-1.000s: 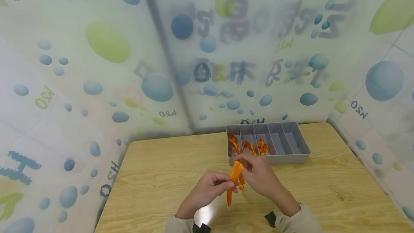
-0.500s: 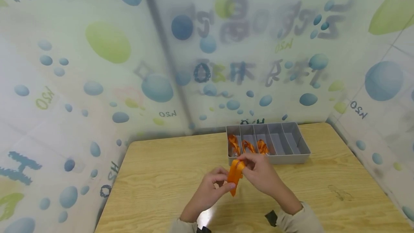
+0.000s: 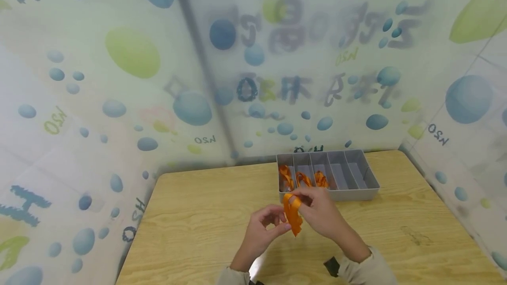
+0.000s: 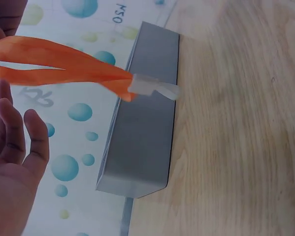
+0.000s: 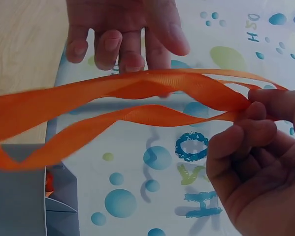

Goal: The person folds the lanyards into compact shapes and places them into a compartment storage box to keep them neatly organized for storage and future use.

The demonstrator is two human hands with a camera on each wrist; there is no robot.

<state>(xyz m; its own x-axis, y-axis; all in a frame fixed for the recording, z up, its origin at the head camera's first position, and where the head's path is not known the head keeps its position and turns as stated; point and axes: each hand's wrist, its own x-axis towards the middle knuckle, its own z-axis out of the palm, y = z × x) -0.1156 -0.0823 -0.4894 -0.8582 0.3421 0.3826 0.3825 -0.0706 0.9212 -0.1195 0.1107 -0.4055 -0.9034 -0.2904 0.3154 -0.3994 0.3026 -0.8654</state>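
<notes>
A looped orange ribbon [image 3: 293,217] hangs in front of the grey divided box. My right hand [image 3: 322,214] pinches its upper end between thumb and fingers; the right wrist view shows this pinch [image 5: 250,105] at the ribbon's end. My left hand [image 3: 261,232] is beside the ribbon with fingers loosely spread; in the right wrist view its fingers [image 5: 120,46] lie along the ribbon's edge without gripping it. Whether they touch it is unclear. A whitish translucent piece [image 4: 145,84] is at the ribbon's other end in the left wrist view.
The grey divided box [image 3: 352,195] stands at the back of the wooden table [image 3: 206,214], near the patterned wall sheet. Orange ribbon bundles lie in its left compartments, such as one bundle [image 3: 285,177] at far left. The compartments [image 3: 342,173] towards the right hold nothing visible.
The left thumb and fingers have let go of the ribbon's lower part and spread apart. The ribbon now hangs from the right hand, which stays nearly in place.
</notes>
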